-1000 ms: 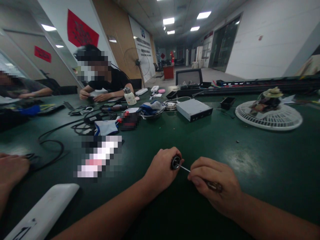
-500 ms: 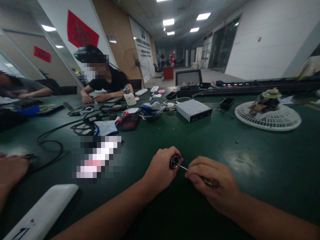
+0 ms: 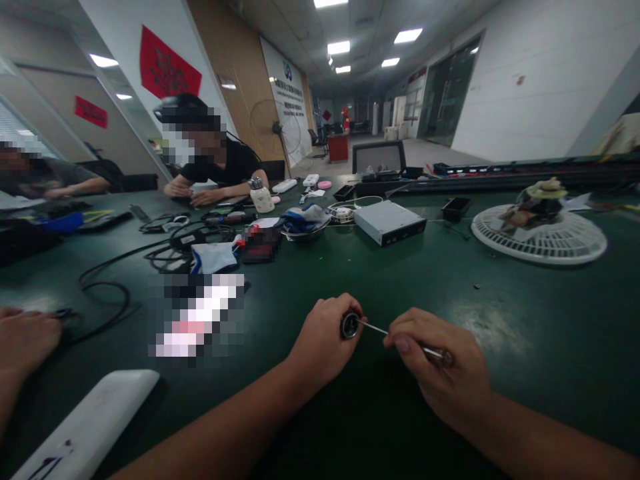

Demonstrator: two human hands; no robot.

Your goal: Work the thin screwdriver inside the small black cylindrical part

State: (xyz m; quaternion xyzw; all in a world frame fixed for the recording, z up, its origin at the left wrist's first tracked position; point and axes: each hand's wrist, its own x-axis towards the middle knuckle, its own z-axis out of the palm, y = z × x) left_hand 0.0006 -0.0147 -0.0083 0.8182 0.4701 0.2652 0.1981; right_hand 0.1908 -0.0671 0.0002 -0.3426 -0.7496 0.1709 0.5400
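Round part (image 3: 349,325): over the surface (image 3: 400,280), in left hand (image 3: 323,340), fingers curled closed round its side. Right hand (image 3: 447,367): fingers closed on driver (image 3: 440,356), tip at part's face. Likely light, stiff, smooth; outer wall best hold.

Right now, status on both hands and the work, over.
Left hand: grip closed on round black part. Right hand: grip closed on screwdriver, shaft tip at the part's open face. Nothing visible between the hands except the shaft.
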